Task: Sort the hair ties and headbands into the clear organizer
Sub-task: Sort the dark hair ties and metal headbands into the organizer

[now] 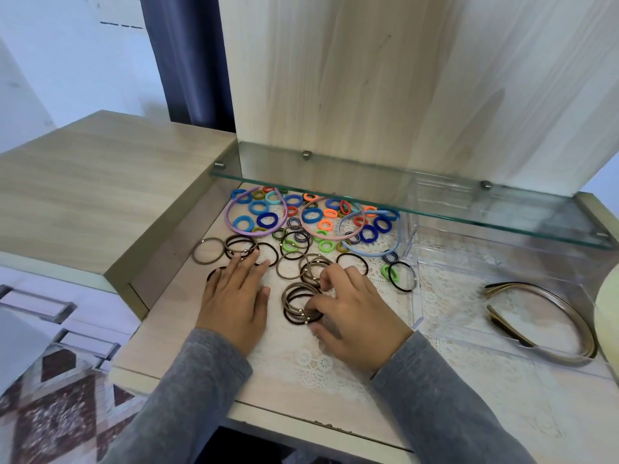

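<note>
Hair ties in brown and black elastic with small metal beads (303,304) are lying bunched on the pale wooden desk (174,316), and the right hand (351,316) is closing its fingers on that bunch, pinching its right edge. At nine o'clock from it, the left hand (236,296) is resting flat and open on the desk, fingertips touching another brown tie cluster (239,246). At twelve o'clock, bright fabric loops (294,212) and pastel plastic headbands (254,212) are sitting partly hidden under a glass shelf (502,209). At three o'clock, the clear plastic organizer (415,296) is holding brown and gold headbands (542,316), its far walls hard to make out.
</note>
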Action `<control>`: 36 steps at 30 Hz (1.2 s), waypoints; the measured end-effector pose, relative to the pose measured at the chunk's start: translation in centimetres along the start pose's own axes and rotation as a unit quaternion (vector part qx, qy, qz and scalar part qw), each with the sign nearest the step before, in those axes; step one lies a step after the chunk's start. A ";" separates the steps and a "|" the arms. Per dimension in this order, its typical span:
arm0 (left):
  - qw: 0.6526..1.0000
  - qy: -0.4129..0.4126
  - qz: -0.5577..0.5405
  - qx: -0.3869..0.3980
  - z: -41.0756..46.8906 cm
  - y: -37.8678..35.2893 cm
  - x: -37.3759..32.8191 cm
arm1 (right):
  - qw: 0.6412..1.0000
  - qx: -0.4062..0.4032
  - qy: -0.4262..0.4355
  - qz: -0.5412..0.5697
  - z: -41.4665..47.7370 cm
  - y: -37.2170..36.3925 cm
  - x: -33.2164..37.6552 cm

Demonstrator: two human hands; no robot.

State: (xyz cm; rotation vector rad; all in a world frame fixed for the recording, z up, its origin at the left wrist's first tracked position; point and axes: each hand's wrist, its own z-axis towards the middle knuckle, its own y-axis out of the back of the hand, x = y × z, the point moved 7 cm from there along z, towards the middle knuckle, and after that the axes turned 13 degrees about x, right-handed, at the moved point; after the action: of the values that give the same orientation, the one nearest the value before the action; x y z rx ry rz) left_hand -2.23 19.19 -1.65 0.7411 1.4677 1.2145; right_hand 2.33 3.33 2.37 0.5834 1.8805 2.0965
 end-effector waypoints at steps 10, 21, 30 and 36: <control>0.992 -0.080 0.029 -0.089 -1.0 1.9 -1.8 | 0.997 -0.058 0.036 -0.037 0.1 -0.1 0.5; 0.884 -0.073 -0.448 -0.110 -0.2 3.5 -2.8 | 0.900 -0.172 -0.115 0.383 -1.6 0.0 -4.7; 0.555 0.043 -0.830 0.016 3.5 -0.9 -8.5 | 0.783 -0.257 -0.167 0.541 -0.4 0.6 -6.3; 0.575 0.033 -0.817 0.029 3.3 -1.4 -9.3 | 0.801 -0.238 -0.141 0.531 -0.4 0.1 -6.2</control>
State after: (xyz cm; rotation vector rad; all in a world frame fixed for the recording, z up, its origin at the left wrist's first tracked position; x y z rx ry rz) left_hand 3.59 11.36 0.24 -0.7266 1.4274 -0.3194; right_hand 7.62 0.13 1.72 1.9881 0.7665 2.6759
